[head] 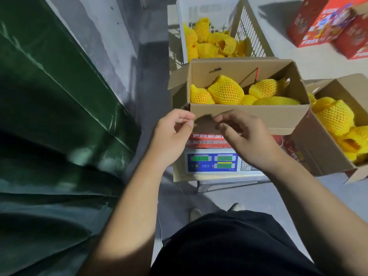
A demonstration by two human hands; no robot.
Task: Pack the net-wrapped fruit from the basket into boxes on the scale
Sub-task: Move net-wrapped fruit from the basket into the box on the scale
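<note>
Net-wrapped fruit (226, 90) fills the "FRESH"-printed box (249, 116); both hands' (171, 136) grips pinch its near flap.

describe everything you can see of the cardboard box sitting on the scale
The cardboard box is plain brown corrugated card, open at the top, with a slot cut in its far wall and a flap folded out at its left. It sits on the scale, above the lit green displays, and holds several fruit in yellow foam net. The left hand and right hand are at its near wall, fingers curled close to the lower edge; whether they grip it is unclear.
</note>
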